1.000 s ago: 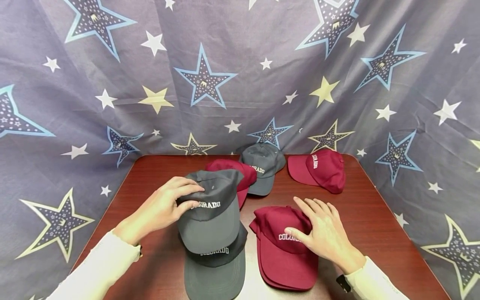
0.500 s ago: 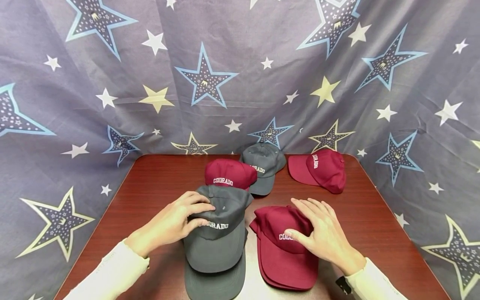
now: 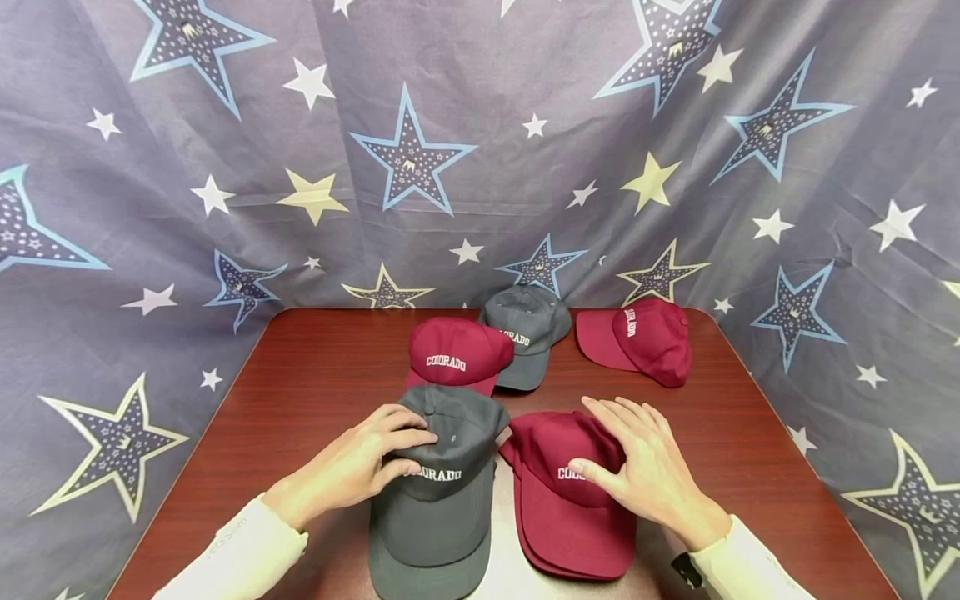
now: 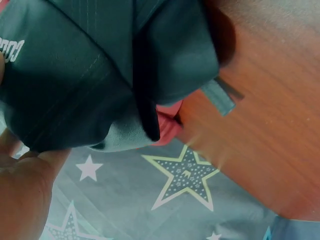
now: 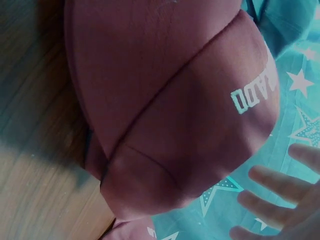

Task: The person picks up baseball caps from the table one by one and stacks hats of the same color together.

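My left hand grips the crown of a grey baseball cap lettered in white, its fingers over the top and thumb near the lettering. That cap sits over another grey cap, whose brim shows along the front. In the left wrist view the held cap fills the upper left, above the hand. Just right stand two stacked maroon caps, brims toward me. My right hand is beside their crown with fingers extended; in the right wrist view its spread fingers hold nothing.
Behind the grey stack lies another maroon cap, overlapping a grey cap at the back. A further maroon cap rests on its side at the back right. A star-patterned cloth hangs behind the brown table.
My left hand has brought the grey cap down and slightly right onto the other grey cap, uncovering the maroon cap behind. The right hand has stayed almost still.
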Motion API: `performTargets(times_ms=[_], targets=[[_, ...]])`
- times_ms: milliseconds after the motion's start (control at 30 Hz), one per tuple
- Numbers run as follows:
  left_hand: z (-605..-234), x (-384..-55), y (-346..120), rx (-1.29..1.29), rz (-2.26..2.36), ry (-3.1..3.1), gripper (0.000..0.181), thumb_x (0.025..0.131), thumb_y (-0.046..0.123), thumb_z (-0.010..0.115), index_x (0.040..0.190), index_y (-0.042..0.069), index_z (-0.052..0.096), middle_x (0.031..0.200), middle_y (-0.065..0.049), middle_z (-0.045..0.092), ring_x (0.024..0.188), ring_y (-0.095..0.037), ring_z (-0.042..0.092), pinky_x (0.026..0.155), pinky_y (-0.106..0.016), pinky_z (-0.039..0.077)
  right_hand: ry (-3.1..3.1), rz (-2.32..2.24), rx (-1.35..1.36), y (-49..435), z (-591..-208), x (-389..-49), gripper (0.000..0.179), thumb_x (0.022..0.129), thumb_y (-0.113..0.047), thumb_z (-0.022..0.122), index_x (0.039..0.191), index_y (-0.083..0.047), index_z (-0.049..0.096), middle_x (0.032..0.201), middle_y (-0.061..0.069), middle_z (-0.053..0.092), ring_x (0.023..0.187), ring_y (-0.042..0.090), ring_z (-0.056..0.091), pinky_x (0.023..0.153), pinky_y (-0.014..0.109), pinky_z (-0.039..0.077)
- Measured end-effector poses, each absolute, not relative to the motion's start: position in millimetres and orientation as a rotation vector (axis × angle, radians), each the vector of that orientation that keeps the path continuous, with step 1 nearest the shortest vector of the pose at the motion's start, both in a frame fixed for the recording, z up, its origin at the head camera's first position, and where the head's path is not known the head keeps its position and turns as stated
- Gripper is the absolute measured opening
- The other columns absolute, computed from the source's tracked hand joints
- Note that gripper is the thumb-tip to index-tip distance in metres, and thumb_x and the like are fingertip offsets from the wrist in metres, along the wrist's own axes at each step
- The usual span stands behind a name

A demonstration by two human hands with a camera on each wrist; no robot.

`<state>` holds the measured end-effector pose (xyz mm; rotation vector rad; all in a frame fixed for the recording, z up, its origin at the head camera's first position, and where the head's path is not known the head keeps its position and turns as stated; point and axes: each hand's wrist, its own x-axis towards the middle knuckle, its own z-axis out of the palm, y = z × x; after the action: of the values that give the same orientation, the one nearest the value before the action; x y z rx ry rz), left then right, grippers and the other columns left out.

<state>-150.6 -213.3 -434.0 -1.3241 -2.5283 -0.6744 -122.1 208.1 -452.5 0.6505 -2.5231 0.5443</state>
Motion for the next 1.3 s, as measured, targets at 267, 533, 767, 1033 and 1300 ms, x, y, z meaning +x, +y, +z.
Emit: performTargets(times_ms=[267,533,767,1033,1300], targets=[[-444.5,-147.9,-216.7,-1.366,-0.630,-2.543,0.049,0.089,0.024,0.080,0.137,0.023,0.067,0.134,-0.005,0.061,0.128,-0.026,0.051,0.094,-0.040,0.055,-2.535,0.538,0.642,206.8,-452.8,-122.4,0.084,0.079,-0.065,0.078,0.148,-0.023,0.056,0.138,0.002,0.064,0.131,0.034,0.052,0.110,0.059,0.030],[-451.8,-143.4,-219.2,-1.387,-0.581,-2.586,0.052,0.091,0.023,0.077,0.141,0.022,0.064,0.139,-0.007,0.060,0.131,-0.031,0.053,0.099,-0.046,0.053,-2.532,0.525,0.648,206.5,-454.8,-122.8,0.084,0.078,-0.066,0.077,0.148,-0.023,0.056,0.137,0.003,0.065,0.130,0.034,0.053,0.109,0.059,0.032],[-461.2,-136.3,-219.2,-1.401,-0.550,-2.593,0.055,0.092,0.026,0.076,0.145,0.023,0.061,0.143,-0.008,0.058,0.133,-0.034,0.053,0.098,-0.046,0.054,-2.555,0.521,0.638,205.4,-455.7,-122.3,0.087,0.077,-0.070,0.076,0.149,-0.025,0.055,0.138,0.002,0.064,0.131,0.033,0.053,0.110,0.058,0.031],[-467.0,-133.2,-220.8,-1.419,-0.565,-2.565,0.055,0.092,0.027,0.075,0.145,0.024,0.060,0.144,-0.008,0.058,0.133,-0.033,0.053,0.099,-0.045,0.054,-2.578,0.512,0.629,204.5,-457.3,-121.8,0.087,0.078,-0.072,0.074,0.149,-0.026,0.055,0.139,0.001,0.063,0.132,0.032,0.052,0.111,0.057,0.030],[-465.0,-133.1,-221.4,-1.438,-0.557,-2.547,0.054,0.093,0.026,0.075,0.145,0.023,0.060,0.142,-0.008,0.059,0.132,-0.033,0.054,0.099,-0.047,0.053,-2.567,0.508,0.625,205.8,-457.8,-122.3,0.088,0.077,-0.073,0.075,0.149,-0.026,0.054,0.139,0.002,0.063,0.132,0.032,0.052,0.112,0.057,0.030]])
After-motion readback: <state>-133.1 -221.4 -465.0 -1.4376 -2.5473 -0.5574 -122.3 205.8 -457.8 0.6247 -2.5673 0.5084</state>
